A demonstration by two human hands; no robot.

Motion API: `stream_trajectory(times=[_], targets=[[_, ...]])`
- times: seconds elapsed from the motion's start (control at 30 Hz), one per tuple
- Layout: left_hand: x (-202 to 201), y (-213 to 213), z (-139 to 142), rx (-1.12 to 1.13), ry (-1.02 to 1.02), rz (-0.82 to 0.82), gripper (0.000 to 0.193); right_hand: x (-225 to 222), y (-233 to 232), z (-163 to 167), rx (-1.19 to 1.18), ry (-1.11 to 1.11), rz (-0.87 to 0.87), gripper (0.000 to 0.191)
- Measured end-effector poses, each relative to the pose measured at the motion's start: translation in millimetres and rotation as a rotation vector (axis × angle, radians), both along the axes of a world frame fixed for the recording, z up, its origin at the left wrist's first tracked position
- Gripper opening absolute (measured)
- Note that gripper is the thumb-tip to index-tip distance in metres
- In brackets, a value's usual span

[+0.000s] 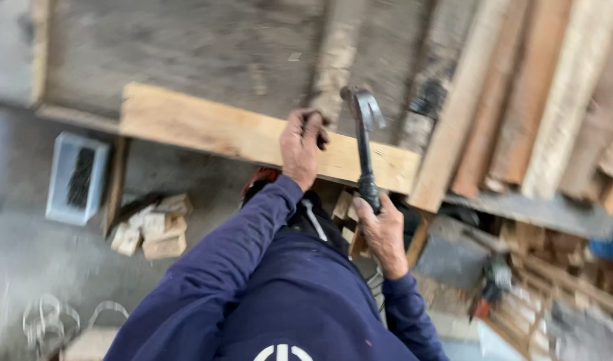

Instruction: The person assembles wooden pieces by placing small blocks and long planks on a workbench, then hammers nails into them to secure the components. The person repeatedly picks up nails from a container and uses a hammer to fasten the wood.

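Observation:
My right hand [381, 230] grips the handle of a dark steel claw hammer [364, 134], its head raised above a pale wooden plank [206, 127]. My left hand [301, 144] rests on the plank's near edge with fingers curled, just left of the hammer shaft; whether it pinches something small is too blurred to tell. The plank lies across a grey, worn workbench top [186, 47]. Both arms wear dark blue sleeves.
Several long boards [520, 93] lean at the right. Small wood offcuts [149, 227] lie on the concrete floor at the left, beside a white box with a dark brush [77, 177]. More scrap wood and a tool [493, 284] sit at lower right.

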State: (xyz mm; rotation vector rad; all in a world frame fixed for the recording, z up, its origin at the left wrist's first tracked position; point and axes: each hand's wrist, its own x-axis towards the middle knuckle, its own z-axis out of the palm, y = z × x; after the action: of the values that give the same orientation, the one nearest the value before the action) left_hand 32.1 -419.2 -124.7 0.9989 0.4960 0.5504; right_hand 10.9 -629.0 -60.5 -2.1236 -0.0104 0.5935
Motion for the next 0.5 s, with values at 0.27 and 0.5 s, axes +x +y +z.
stream_trajectory(times=[0.27, 0.5], targets=[[-139, 78, -3, -0.016, 0.355, 0.568, 0.021, 83, 80, 16, -0.151, -0.048, 0.491, 0.036], [-182, 197, -19, 0.509, 0.852, 0.743, 0.044, 161, 177, -10, -0.451, -0.636, 0.920, 0.043]])
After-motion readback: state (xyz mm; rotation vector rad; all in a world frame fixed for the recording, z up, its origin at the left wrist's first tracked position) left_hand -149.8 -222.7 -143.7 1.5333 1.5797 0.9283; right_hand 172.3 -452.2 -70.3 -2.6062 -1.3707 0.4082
